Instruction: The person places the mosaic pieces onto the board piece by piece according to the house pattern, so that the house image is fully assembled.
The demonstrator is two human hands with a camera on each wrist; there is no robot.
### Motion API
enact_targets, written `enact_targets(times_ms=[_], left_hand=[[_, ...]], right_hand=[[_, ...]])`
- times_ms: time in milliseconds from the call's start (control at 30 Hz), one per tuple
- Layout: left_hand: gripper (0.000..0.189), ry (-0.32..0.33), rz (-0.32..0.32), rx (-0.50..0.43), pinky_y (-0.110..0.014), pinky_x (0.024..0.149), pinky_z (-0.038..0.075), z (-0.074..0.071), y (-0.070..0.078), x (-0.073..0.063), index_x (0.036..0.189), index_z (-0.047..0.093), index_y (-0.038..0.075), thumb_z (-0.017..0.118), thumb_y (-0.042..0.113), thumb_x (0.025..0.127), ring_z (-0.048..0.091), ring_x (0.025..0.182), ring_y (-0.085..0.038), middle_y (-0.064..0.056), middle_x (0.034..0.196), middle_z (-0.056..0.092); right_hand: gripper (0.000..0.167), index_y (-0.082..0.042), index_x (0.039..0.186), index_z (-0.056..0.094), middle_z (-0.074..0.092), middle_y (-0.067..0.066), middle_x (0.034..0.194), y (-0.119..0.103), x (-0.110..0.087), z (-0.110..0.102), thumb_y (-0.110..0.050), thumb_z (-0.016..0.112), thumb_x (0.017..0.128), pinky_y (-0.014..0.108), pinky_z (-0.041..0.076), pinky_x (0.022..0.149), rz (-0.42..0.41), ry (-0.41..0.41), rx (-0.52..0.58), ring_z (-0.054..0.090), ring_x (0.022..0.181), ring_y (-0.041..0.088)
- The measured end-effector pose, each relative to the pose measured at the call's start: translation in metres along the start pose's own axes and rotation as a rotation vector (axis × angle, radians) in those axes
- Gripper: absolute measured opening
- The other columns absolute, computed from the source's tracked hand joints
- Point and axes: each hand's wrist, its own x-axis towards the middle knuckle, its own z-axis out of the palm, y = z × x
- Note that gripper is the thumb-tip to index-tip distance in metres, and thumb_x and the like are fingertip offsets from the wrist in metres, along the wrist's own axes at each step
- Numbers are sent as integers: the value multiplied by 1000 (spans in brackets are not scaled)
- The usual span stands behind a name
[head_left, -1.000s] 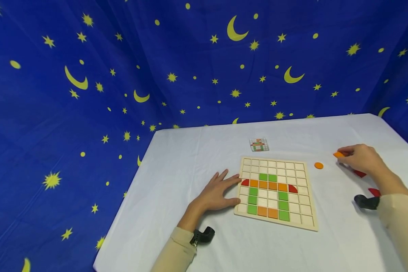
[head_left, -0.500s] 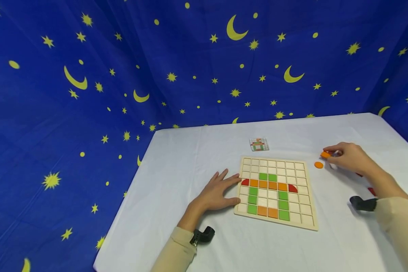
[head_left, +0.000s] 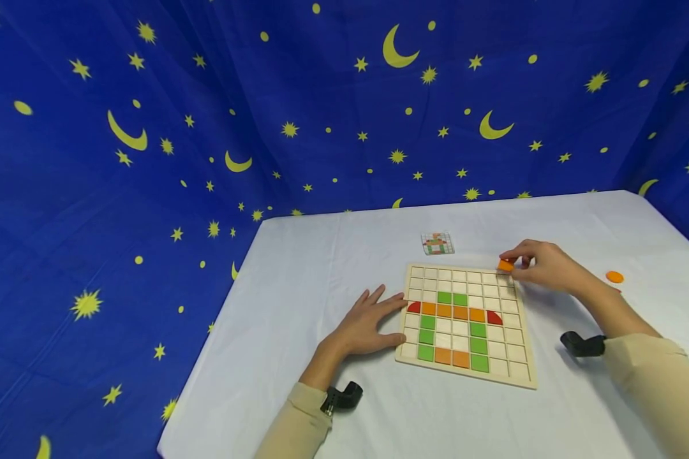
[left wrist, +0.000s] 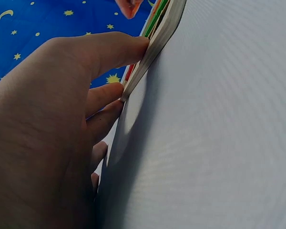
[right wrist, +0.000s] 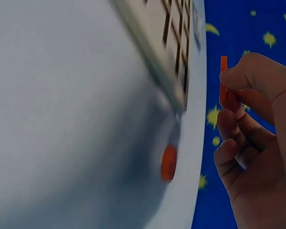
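A pale wooden grid board (head_left: 513,370) lies on the table with green, orange and red tiles set in some cells. My left hand (head_left: 364,326) rests spread at its left side, thumb and fingertips right at the edge; the left wrist view shows the thumb (left wrist: 133,50) against the rim. Between thumb and fingers, my right hand (head_left: 551,268) pinches a flat orange tile (head_left: 506,265) over the board's far right corner. Seen from the right wrist, the tile (right wrist: 223,78) stands edge-on. An orange disc (right wrist: 169,163) lies on the table near the board's corner, hidden by the hand in the head view.
A small card (head_left: 437,243) printed with a coloured grid pattern lies beyond the board. To the right is another orange disc (head_left: 614,276), with a sliver of red beside the right forearm. A blue star-and-moon cloth (head_left: 344,95) hangs behind the white table (head_left: 298,274).
My right hand has moved left with the orange tile, from the right of the table to the board's far right corner. An orange disc it covered now shows. My left hand stays put.
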Motion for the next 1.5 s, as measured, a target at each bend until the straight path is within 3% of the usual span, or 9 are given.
enact_targets(times_ms=[133,500,867,1133,1500], left_hand=[[71,1,7,3,-40,117,2,0,0,0,148,38,33,53,65,86,7,145,-17,20,153,25],[70,4,15,-10,-40,117,2,-1,0,0,148,38,33,54,64,86,7,145,-17,18,153,27],[70,2,12,-15,-40,117,1,-1,0,-1,148,38,33,55,62,86,7,145,-18,17,153,27],[70,3,13,-8,-40,117,1,-1,1,-1,148,39,32,55,62,87,7,145,-18,18,153,27],[70,5,19,-2,-40,117,2,-1,0,0,148,39,32,55,62,87,7,145,-17,17,153,28]], right_hand=[[36,-4,113,71,62,3,95,-13,7,9,-8,75,78,29,40,57,-52,-18,6,49,77,20],[36,-5,112,72,62,1,95,-38,21,32,-8,73,76,31,43,61,-79,-82,41,49,76,19],[36,-5,113,72,63,-1,96,-47,28,49,-7,74,77,32,48,67,-138,-163,57,53,77,16],[31,-7,112,72,62,-1,95,-49,28,53,-8,72,81,32,45,66,-152,-203,38,50,77,17],[30,-9,113,73,60,-1,97,-48,29,56,-6,68,83,32,44,67,-151,-206,7,49,77,17]])
